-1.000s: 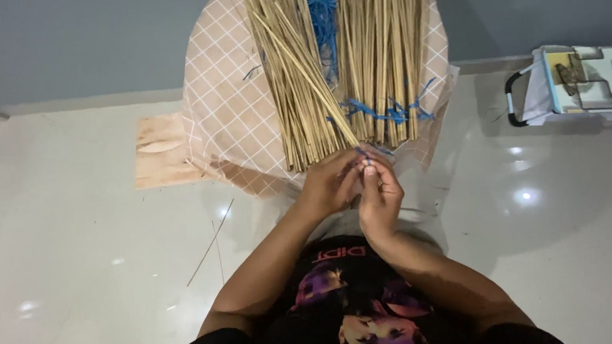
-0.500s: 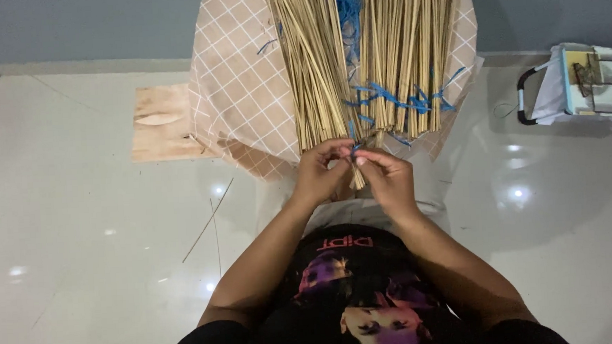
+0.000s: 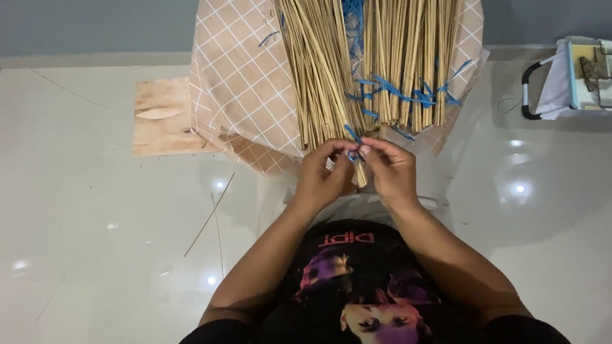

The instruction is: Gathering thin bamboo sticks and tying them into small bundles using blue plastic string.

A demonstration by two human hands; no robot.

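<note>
Nearest, the left hand [image 3: 322, 174] and right hand [image 3: 389, 169] meet fingertip to fingertip, both pinching a short blue string [image 3: 351, 136] at the near end of a stick [image 3: 359, 170]. Just beyond lie two bundles of thin sticks [image 3: 377, 56] (blue ties looped through them) on a checked cloth [image 3: 238, 85]. Left sits a wooden board [image 3: 160, 117]; far right, a white box [image 3: 587, 77] on the glossy floor [image 3: 79, 240].

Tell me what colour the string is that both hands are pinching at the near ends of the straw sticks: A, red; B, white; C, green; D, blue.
D: the left hand and right hand meet on a short blue string at the near ends of the straw sticks, matching the blue ties across the right-hand bundle.
</note>
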